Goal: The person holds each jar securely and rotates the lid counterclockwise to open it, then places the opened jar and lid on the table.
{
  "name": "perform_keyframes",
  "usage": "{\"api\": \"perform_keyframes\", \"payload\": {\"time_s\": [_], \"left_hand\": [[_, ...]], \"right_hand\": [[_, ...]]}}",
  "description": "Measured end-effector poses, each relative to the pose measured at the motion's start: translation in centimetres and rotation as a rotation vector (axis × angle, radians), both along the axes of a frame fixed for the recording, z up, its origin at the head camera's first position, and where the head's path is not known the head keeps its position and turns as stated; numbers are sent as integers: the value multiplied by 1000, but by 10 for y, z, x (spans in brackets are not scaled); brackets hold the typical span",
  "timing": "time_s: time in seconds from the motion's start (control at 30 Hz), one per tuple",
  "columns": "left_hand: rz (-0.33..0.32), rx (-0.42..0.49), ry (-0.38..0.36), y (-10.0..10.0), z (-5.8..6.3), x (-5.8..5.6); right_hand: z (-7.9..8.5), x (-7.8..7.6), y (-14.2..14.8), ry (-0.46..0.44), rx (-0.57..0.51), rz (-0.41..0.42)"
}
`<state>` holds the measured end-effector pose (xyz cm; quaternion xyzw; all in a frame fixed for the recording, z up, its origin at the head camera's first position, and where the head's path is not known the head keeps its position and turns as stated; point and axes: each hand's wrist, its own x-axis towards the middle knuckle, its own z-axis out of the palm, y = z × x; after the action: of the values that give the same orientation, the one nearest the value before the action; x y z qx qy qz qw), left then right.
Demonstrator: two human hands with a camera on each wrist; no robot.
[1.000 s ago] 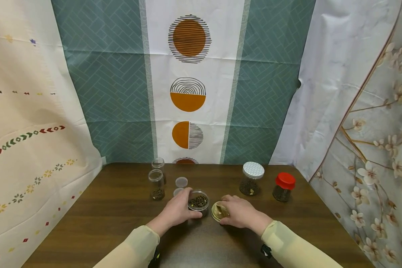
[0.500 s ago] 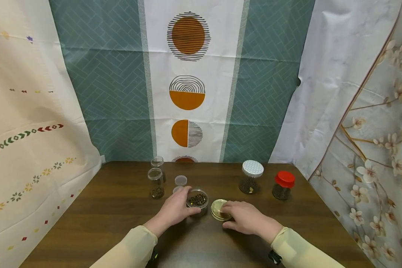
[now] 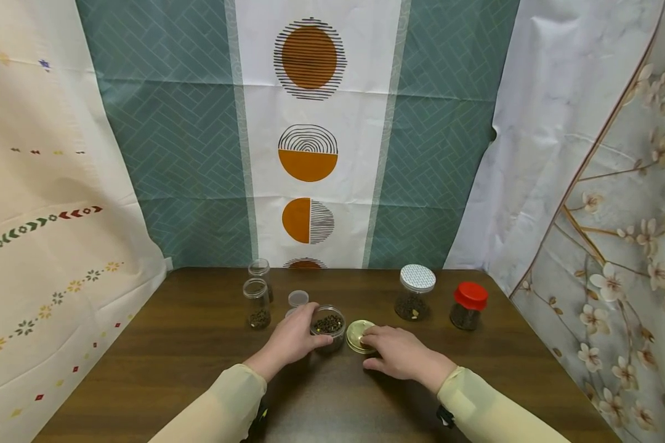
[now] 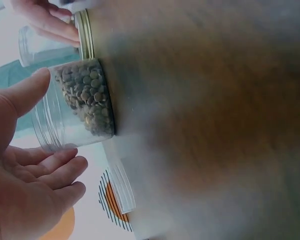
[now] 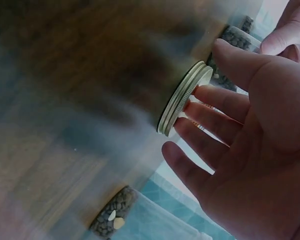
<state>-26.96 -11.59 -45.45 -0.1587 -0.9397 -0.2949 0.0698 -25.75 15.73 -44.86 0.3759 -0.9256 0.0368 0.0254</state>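
Observation:
My left hand holds a clear wide-mouthed jar in the head view, thumb on the near side and fingers round the far side. The jar stands upright without a lid, partly filled with dark brown pellets. Right beside it lie gold metal lids, stacked flat on the table. The fingertips of my right hand rest on top of the stack, with the thumb off to the near side. In the right wrist view those fingers are slightly bent and spread on the upper lid.
Two clear jars stand at the back left, the nearer with pellets at its bottom. Small translucent lids lie behind my left hand. At the back right are a white-lidded jar and a red-topped jar. Patterned cloths hang behind the table.
My right hand has laid the tilted gold lid flat, loosened its hold, and shifted the stack slightly away from me, closer to the jar. My left hand stays at the jar.

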Motion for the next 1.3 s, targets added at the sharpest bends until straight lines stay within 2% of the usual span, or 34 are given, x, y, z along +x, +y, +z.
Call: {"api": "perform_keyframes", "payload": {"time_s": [0.3,0.57,0.97,1.3], "left_hand": [[26,4,-48,4,3,-17],[40,2,-49,6,4,-33],[112,-9,-77,7,4,-62],[134,9,-81,12,6,-78]], "right_hand": [[-1,-18,-9,-27,16,-71],[-5,-37,-14,-57,-3,-116],[-10,-59,-21,-42,-31,-162],[-10,-79,-25,-37,-12,-223]]}}
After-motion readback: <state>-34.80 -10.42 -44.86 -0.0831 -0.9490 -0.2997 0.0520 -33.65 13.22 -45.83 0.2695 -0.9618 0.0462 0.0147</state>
